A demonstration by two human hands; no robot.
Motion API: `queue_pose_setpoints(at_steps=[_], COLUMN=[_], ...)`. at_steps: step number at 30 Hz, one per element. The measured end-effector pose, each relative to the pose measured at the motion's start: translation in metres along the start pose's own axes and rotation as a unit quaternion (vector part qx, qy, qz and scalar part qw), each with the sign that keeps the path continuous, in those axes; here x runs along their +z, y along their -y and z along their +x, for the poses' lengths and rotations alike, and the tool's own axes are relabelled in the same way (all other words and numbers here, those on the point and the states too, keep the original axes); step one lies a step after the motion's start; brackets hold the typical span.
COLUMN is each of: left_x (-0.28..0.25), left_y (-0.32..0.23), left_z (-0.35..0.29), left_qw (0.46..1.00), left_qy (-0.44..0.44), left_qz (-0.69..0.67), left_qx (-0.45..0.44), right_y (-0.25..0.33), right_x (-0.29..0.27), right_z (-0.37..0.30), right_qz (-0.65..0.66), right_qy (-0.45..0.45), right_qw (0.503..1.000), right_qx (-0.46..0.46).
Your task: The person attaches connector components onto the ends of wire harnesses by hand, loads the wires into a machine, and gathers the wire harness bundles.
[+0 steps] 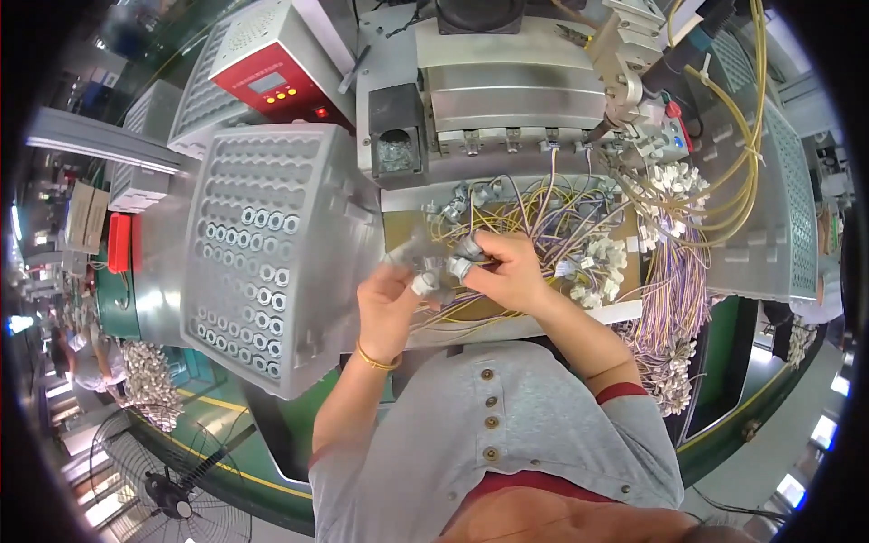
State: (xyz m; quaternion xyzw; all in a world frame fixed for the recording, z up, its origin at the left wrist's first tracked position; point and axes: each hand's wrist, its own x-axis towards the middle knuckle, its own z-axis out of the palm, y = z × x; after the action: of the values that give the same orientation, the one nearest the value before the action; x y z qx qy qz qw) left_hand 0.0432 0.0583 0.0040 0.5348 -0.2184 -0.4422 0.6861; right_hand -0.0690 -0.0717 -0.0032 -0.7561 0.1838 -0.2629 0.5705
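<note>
My left hand (385, 294), with a yellow band at its wrist, is held over the work surface, its fingers partly smeared by motion. Facing it, my right hand (511, 276) has thumb and forefinger curled close together. Pale grey covers wrap the fingertips of both hands. Any small part between the fingertips is too blurred to name. Just beyond and beside my right hand lies a tangle of yellow, purple and white wires (543, 213). Grey connectors (460, 201) sit among them, and white connectors (597, 271) gather to the right.
At left stands a translucent tray (348, 262) bearing rows of grey rings. A red and white control box (285, 77) is behind it. Ahead, a metal fixture (516, 95) has several sockets along its front. Wire bundles (674, 299) hang at right, below looping yellow tubes (753, 136).
</note>
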Motion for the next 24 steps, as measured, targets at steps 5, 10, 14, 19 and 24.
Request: queue_pose_setpoints(at_steps=[5, 10, 14, 19, 24], left_x=[0.007, 0.014, 0.012, 0.005, 0.009], left_y=[-0.002, -0.006, 0.002, 0.009, 0.002], left_z=[-0.001, -0.003, 0.000, 0.002, 0.015], left_qw=[1.000, 1.000, 0.999, 0.999, 0.987], left_qy=[0.005, -0.001, 0.017, -0.035, -0.011], left_qz=[-0.009, 0.013, 0.022, -0.016, -0.160], left_qx=[0.003, 0.016, 0.040, 0.006, -0.009], right_y=[0.007, 0.008, 0.007, 0.012, 0.022], right_x=[-0.002, -0.007, -0.008, -0.002, -0.009], right_z=[0.000, 0.001, 0.000, 0.001, 0.006], right_qz=[0.024, 0.035, 0.018, 0.110, 0.050], right_qy=[0.002, 0.014, 0.082, 0.099, 0.092], right_qw=[1.000, 0.999, 0.996, 0.986, 0.991], right_qx=[-0.004, -0.011, -0.020, 0.070, 0.084])
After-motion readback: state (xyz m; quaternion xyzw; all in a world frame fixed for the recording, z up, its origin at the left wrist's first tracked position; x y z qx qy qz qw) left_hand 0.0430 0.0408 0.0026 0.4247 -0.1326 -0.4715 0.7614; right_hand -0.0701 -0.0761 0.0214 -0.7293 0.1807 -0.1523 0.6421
